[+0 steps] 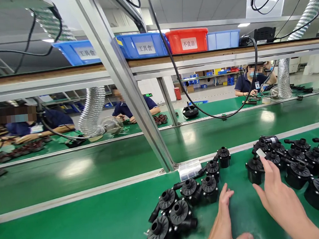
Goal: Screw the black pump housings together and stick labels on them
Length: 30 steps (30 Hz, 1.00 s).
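My left hand (225, 221) lies flat on the green bench surface (101, 221), fingers stretched out, holding nothing, beside a cluster of black pump housings (181, 207). My right hand (277, 194) reaches toward a second group of black pump housings (299, 159). A small white label (260, 152) sits at its raised fingertip, right over one pump (254, 169). The other fingers of that hand are hidden behind the palm.
A slanted aluminium post (135, 99) rises from the bench beside a clear plastic packet (190, 169). A green conveyor belt (96, 166) runs behind. Other people work across it. Blue bins (141, 44) and a red bin (187, 40) sit on the overhead shelf.
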Tool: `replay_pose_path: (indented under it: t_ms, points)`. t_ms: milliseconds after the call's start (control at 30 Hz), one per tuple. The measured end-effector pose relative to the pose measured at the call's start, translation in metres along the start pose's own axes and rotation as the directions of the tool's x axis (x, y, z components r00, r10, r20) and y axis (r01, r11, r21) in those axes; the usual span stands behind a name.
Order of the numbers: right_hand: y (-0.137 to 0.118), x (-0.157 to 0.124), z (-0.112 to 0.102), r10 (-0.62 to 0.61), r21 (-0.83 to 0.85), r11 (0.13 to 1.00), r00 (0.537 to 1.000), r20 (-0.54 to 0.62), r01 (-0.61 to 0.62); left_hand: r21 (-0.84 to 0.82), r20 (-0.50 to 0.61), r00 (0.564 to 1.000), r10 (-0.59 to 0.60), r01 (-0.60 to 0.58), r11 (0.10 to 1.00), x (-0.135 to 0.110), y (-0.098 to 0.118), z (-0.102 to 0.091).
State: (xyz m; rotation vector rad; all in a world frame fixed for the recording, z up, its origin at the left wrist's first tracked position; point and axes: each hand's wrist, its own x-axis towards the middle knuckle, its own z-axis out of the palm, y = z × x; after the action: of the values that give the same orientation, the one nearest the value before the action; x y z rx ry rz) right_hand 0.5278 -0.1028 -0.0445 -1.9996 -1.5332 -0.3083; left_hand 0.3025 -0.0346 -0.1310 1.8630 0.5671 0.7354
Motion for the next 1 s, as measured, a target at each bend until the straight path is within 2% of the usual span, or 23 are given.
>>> replay_pose_path:
  t_ms: [67, 133, 200, 300, 400, 500, 633, 700, 767, 833, 867, 933, 1000]
  points:
    - [-0.013, 0.016, -0.007, -0.063, 0.009, 0.998, 0.998, -0.019, 0.064, 0.004, 0.005, 0.999, -0.039, 0.039, 0.999, 0.000, 0.010, -0.002]
    - [-0.031, 0.043, -0.003, -0.095, 0.169, 0.982, 0.993, 0.066, 0.083, 0.031, -0.031, 0.996, -0.084, 0.085, 0.996, 0.000, 0.021, -0.005]
    - [-0.049, 0.076, 0.011, -0.077, 0.341, 0.940, 0.977, 0.198, 0.005, 0.062, -0.087, 0.986, -0.140, 0.146, 0.987, 0.000, 0.033, -0.008]
    - [-0.066, 0.121, 0.043, -0.063, 0.405, 0.914, 0.972, 0.228, -0.036, 0.068, -0.153, 0.967, -0.202, 0.214, 0.975, 0.000, 0.044, -0.012]
    - [-0.067, 0.139, 0.062, -0.049, 0.475, 0.878, 0.975, 0.215, -0.060, 0.057, -0.164, 0.964, -0.210, 0.222, 0.973, 0.000, 0.043, -0.015]
    - [-0.056, 0.127, 0.054, -0.018, 0.538, 0.839, 0.983, 0.181, -0.084, 0.018, -0.156, 0.969, -0.193, 0.198, 0.980, 0.001, 0.030, -0.017]
    - [-0.037, 0.085, 0.013, 0.028, 0.628, 0.768, 0.987, 0.160, -0.124, -0.188, -0.157, 0.977, -0.144, 0.114, 0.976, 0.006, 0.022, -0.013]
    - [-0.033, 0.064, -0.005, -0.013, 0.748, 0.632, 0.963, 0.269, -0.201, -0.377, -0.106, 0.987, -0.119, 0.071, 0.924, 0.010, 0.026, -0.010]
    - [-0.033, 0.047, -0.013, -0.120, 0.827, 0.456, 0.898, 0.424, -0.330, -0.573, 0.019, 0.997, -0.073, 0.071, 0.817, 0.013, 0.032, -0.006]
    - [-0.034, 0.035, -0.010, -0.220, 0.834, 0.334, 0.824, 0.522, -0.439, -0.684, 0.179, 0.983, -0.036, 0.151, 0.714, 0.013, 0.034, -0.003]
    - [-0.035, 0.032, -0.006, -0.224, 0.832, 0.314, 0.816, 0.532, -0.457, -0.701, 0.231, 0.972, -0.042, 0.196, 0.686, 0.013, 0.033, -0.001]
    - [-0.033, 0.028, 0.004, -0.128, 0.835, 0.370, 0.868, 0.480, -0.408, -0.704, 0.245, 0.964, -0.103, 0.250, 0.664, 0.012, 0.030, 0.000]
    - [-0.029, 0.026, 0.010, -0.006, 0.816, 0.465, 0.921, 0.390, -0.343, -0.730, 0.142, 0.975, -0.169, 0.218, 0.647, 0.011, 0.027, -0.002]
